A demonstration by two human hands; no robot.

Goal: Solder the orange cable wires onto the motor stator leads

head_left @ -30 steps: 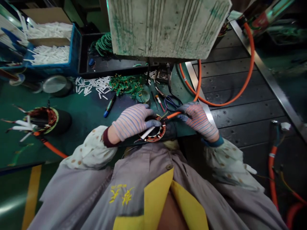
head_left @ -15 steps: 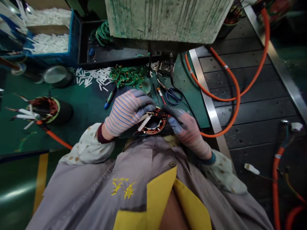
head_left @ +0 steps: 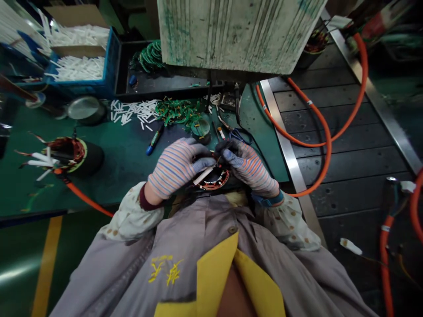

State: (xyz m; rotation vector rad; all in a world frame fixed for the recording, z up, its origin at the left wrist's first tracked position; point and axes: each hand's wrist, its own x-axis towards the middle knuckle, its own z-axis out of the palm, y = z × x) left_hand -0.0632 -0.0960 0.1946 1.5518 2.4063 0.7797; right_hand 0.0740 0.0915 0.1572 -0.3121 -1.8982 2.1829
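A factory workstation, seen from the head of a worker in a grey smock [head_left: 194, 251] with a yellow collar [head_left: 214, 277] and dotted cream oversleeves [head_left: 132, 215]. A pale, green-stained machine housing [head_left: 231, 35] looms over a green counter [head_left: 122, 176]. To the right, an orange cable [head_left: 325, 132] loops across a dark slatted floor [head_left: 343, 176].

At the back of the counter, a blue crate [head_left: 112, 57] holds a large supply of white insulating sleeves, while more loose white sleeves [head_left: 132, 110] lie in a heap beside a pile of green connector strips [head_left: 178, 111]. Off to the left, a second wound stator [head_left: 64, 152] sits on a black stand [head_left: 94, 159], several white sleeves already jutting from it. Blue-handled scissors [head_left: 239, 136] lie partly hidden behind the worker's right hand.

At the counter's near edge, both gloved hands work over a copper-wound stator ring [head_left: 214, 180]. The left hand [head_left: 175, 169] pinches a white sleeve [head_left: 203, 175] between thumb and fingers, its length slanting across the ring. The right hand [head_left: 249, 169] curls in at the ring's far edge, fingertips close together; what they grip cannot be made out. The hands hide much of the winding, so how many leads remain unsleeved cannot be told.
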